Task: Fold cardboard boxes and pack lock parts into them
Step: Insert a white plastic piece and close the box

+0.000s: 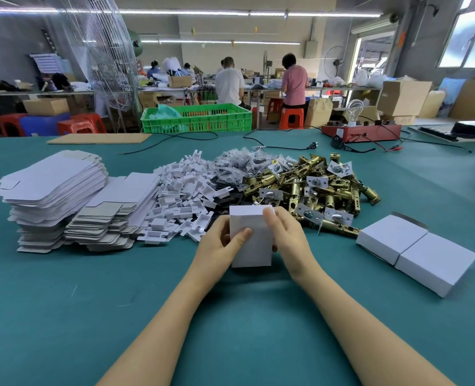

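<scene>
Both hands, left hand point(221, 244) and right hand point(285, 232), grip 1 white folded carton point(251, 240): light, crushable; best held by its side edges

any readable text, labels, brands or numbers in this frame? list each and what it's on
None legible.
White box held by the left hand and right hand: plain faces, no print.
Two folded boxes and flat blanks: blank.
Orange sign on the far wall: too small and blurred to read.
Brass latches: any stamps too small to read.
</scene>
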`<state>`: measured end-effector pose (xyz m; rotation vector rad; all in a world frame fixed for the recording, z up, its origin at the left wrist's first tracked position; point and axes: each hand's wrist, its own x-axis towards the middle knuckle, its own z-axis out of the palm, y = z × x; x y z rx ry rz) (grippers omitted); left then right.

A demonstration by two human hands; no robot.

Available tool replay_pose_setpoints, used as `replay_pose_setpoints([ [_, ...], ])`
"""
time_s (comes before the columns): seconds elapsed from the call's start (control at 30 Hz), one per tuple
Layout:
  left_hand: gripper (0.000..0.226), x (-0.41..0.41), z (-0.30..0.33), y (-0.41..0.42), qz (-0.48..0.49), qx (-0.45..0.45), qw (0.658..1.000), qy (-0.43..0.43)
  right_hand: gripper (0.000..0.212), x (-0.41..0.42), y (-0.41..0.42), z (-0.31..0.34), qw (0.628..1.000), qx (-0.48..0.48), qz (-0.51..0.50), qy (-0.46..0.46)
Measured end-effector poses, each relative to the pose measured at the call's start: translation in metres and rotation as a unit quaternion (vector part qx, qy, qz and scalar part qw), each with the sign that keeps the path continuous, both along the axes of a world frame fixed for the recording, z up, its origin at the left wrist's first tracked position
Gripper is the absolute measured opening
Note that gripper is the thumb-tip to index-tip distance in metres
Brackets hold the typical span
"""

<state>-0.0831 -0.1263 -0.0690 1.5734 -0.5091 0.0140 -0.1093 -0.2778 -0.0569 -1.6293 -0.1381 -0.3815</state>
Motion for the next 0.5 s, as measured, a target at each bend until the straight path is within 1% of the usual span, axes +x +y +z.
replay_pose_setpoints([
  [0.1,0.033,0.003,-0.002,0.004,-0.002,0.036,0.999,0.029,0.036,0.003,-0.004,-0.010,0.995,-0.089,0.019,0.042],
  [0.2,0.023,0.007,-0.004,0.004,0.030,0.080,0.996,0.039,0.033,0.006,-0.010,-0.010,0.990,-0.111,0.031,0.076],
  [0.3,0.019,0.011,-0.006,0.002,0.092,0.074,0.992,0.055,0.025,0.007,-0.011,-0.007,0.992,-0.079,0.014,0.098],
  [0.37,0.024,0.012,-0.006,0.001,0.109,0.057,0.988,0.095,0.023,0.006,-0.009,-0.005,0.990,-0.041,-0.003,0.135],
  [0.43,0.031,0.015,-0.005,0.002,0.118,0.045,0.983,0.134,0.030,0.007,-0.007,-0.003,0.983,-0.017,-0.016,0.184],
  [0.5,0.037,0.018,-0.004,0.002,0.119,-0.001,0.977,0.175,0.036,0.009,-0.007,-0.001,0.973,0.026,-0.016,0.227],
])
